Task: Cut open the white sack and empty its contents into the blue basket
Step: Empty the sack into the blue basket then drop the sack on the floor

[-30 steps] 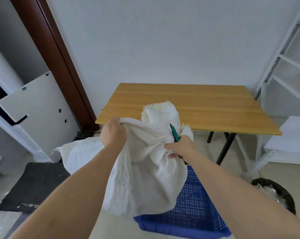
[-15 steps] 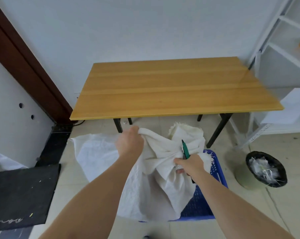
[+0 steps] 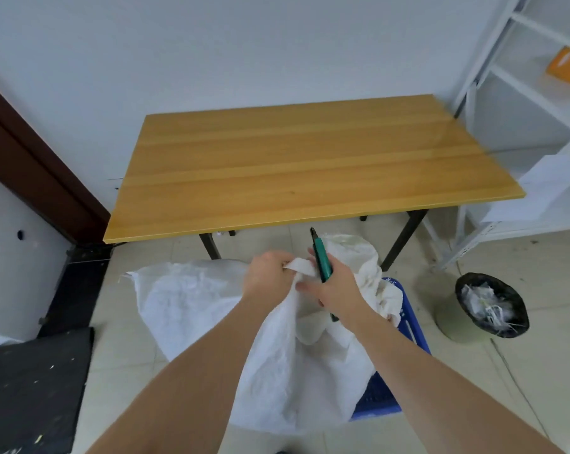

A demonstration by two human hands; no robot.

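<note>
White woven sack [image 3: 211, 309] is bunched in the left hand [image 3: 270, 273]; the right hand [image 3: 334, 286] grips green cutters [image 3: 321, 260] beside it, over the blue basket [image 3: 411, 326]. Emptying looks underway; next, upend the sack.

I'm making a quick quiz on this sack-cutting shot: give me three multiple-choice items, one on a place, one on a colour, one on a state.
1. Where is the blue basket?
A. on the table
B. on the floor under the sack
C. on the shelf

2. What colour is the cutter handle?
A. green
B. red
C. yellow

3. What is the left hand doing?
A. hanging idle
B. pressing the table
C. gripping the white sack

Answers: 1 B, its rim shows beneath the sack on the tiles. 2 A, green in the right hand. 3 C, fingers bunch the fabric.
</note>
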